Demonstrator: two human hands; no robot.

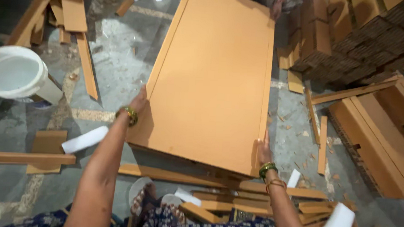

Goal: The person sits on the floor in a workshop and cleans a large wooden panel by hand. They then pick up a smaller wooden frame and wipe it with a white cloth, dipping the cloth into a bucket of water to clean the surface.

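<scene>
Grey stone floor [117, 73] strewn with cardboard offcuts, seen from above. A large orange-brown cardboard sheet [210, 77] fills the centre, running from 6 o'clock up to 12 o'clock, its near edge raised above the strips beneath. At 3 o'clock lie stacked cardboard boxes [378, 135], with a pile of corrugated board [373, 39] at 1 o'clock. A white bucket [15, 73] stands at 9 o'clock; long cardboard strips [88, 65] lie at 10 to 11 o'clock. The left hand [139, 101], green bangle at the wrist, presses flat, fingers extended, against the sheet's left edge. The right hand [265, 150] grips the sheet's near right corner, fingers wrapped on its edge. Another person's hand [276, 10] touches the sheet's far corner at 12 o'clock.
</scene>
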